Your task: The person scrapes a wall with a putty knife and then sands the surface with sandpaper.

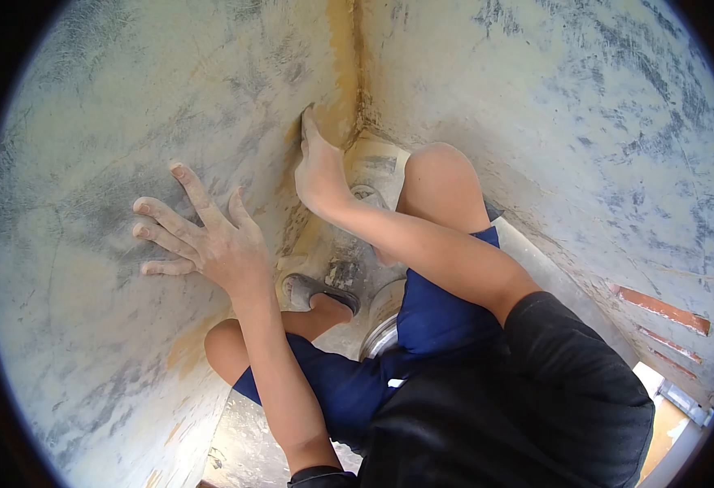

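- Over at the left wall [72,146], the left hand [231,248] is being held with fingers fanned wide, nothing grasped, dust being worn up to the nails.
- Farther off, near the far corner [359,73], the right hand [322,167] is being held close to that same wall, fingers reaching forward.
- And a thin dark piece [304,122] is being shown there, between those fingers and the left wall; whether it is being pinched or merely pressed flat cannot be told.
- Something light and bendable is seemingly being handled, perhaps made slippery by dust; grip is best being taken flat across its back.
- Nearer, a dark slipper [298,285] is being worn, and a pale rounded container [383,309] is being straddled.
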Motion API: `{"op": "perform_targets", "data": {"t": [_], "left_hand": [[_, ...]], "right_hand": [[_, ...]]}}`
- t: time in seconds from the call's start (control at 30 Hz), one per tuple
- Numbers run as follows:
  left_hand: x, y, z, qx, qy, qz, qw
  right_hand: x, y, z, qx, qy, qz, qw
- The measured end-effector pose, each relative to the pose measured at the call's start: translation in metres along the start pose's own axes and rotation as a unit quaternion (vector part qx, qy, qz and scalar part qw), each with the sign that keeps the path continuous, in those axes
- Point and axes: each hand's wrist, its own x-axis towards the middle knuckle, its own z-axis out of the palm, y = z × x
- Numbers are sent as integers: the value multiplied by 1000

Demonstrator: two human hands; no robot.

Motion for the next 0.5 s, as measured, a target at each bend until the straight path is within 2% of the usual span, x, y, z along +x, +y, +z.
{"op": "perform_targets", "data": {"t": [0.1, 0.17, 0.2, 0.27, 0.3, 0.37, 0.5], "left_hand": [[-2, 1, -1, 5, -2, 1, 1000], [1, 1, -2, 10, 2, 2, 1000], [0, 0, -1, 5, 7, 5, 1000], [0, 1, 1, -1, 10, 6, 1000], [1, 2, 0, -4, 10, 4, 1000], [-1, 2, -1, -7, 8, 4, 1000], [-1, 0, -2, 4, 1, 2, 1000]], "right_hand": [[2, 1, -5, 23, -16, -4, 1000], [16, 0, 7, -34, 73, 13, 997], [11, 1, 6, -33, 73, 11, 997], [-5, 4, 0, -9, -54, 29, 998], [0, 4, -1, -10, -54, 31, 998], [13, 0, -1, 34, 13, 59, 998], [10, 6, 8, 40, 41, 39, 998]]}}
